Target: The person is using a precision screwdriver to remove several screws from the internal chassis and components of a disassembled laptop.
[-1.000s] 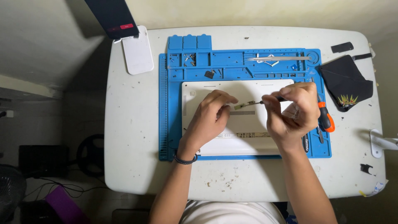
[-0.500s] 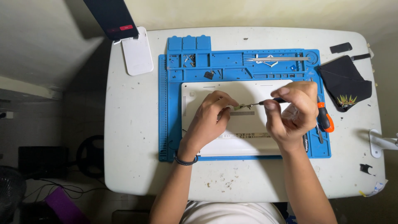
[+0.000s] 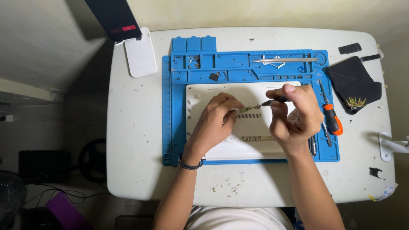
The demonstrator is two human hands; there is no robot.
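Blue silicone made up the work mat that covered the middle of the white bench, and a white laptop, turned underside up, lay inside the mat's lower field with its long edges parallel to the mat's. The left hand rested on the laptop's base, its fingers pinched together on a small pale piece near the centre vent. The right hand hovered just above the laptop's right part, its fingers clamped on a slim dark screwdriver whose tip pointed left and met the piece held by the other hand.

Along the mat's right strip, between the laptop's edge and the mat's border, lay an orange-handled screwdriver and a dark-handled tool, partly hidden by the right wrist. Metal tweezers sat in the upper tray, and small screws lay in a compartment at upper left. A black cloth pouch lay on the bench just off the mat's right edge. A white stand holding a dark phone stood at the bench's far left corner.

Bare bench showed left of the mat and along the near edge, speckled with crumbs; the right margin was narrower, with a white clamp at its rim.
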